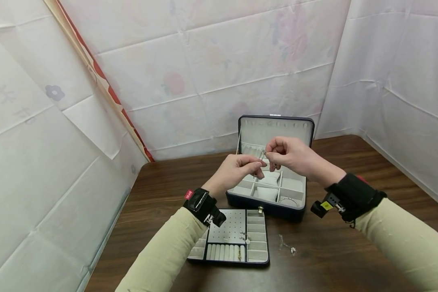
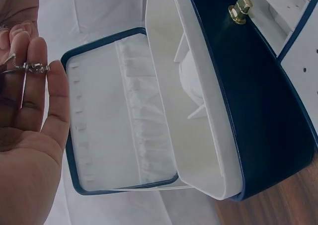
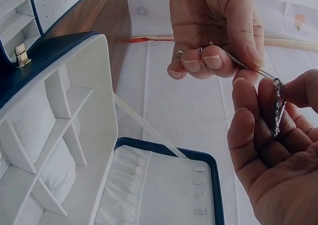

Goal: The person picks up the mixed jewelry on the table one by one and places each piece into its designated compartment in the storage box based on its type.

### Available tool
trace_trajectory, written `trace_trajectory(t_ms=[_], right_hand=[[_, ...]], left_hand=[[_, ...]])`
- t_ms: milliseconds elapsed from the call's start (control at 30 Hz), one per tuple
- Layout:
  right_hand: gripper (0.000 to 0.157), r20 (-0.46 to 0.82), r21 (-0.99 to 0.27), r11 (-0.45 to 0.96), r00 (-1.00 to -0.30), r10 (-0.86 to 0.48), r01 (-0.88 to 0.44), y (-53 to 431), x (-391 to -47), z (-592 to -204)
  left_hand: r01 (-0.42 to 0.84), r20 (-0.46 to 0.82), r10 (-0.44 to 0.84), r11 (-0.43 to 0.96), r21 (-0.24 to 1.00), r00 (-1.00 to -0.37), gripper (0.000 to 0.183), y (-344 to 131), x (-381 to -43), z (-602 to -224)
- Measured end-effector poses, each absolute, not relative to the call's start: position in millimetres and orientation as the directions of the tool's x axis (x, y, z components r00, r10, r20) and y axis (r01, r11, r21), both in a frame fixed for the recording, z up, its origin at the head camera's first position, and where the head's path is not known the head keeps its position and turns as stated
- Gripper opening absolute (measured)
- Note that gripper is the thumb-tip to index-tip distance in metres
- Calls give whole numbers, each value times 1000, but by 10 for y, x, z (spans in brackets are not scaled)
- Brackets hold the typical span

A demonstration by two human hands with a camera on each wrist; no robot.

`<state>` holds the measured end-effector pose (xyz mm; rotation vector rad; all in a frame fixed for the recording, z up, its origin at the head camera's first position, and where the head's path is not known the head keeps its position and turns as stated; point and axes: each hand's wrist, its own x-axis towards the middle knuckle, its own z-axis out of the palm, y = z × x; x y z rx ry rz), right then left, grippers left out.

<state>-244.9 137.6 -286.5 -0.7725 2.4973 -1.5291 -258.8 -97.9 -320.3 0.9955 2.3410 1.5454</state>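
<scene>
A thin silver chain (image 3: 243,63) with a sparkling, stone-set part (image 3: 277,108) is stretched between both hands, above the open jewelry box (image 1: 266,200). My left hand (image 1: 237,170) pinches the chain between thumb and index finger, its other fingers curled beneath. My right hand (image 1: 290,156) pinches the stone-set part between thumb and fingers, and a length of it hangs down over those fingers. In the left wrist view, part of the chain (image 2: 36,67) lies across the fingers of my left hand (image 2: 35,115). Whether it is a bracelet or a necklace I cannot tell.
Inside the box are white cushions (image 1: 267,194) and a silver bangle (image 1: 289,199); its lid (image 1: 277,129) stands raised. In front lies a jewelry tray (image 1: 257,259) with earrings (image 1: 244,237) and a gold ring (image 1: 239,254). Right of it, a small silver piece (image 1: 293,250) rests on the table (image 1: 328,247).
</scene>
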Motion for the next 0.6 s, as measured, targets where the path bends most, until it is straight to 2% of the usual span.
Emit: trace_trajectory(t_ms=[267,600], right_hand=[[12,163,-857,368,-868,-469,-360,1391,-2438,-2871],[15,160,-822,440,-887,-432,-363,1472,-2423,-2919]], left_hand=[[427,211,587,256,867,-782,24,-974,-2590,-3232],[400,220,443,368,839,-869,18,-1078,-2609,-3290]])
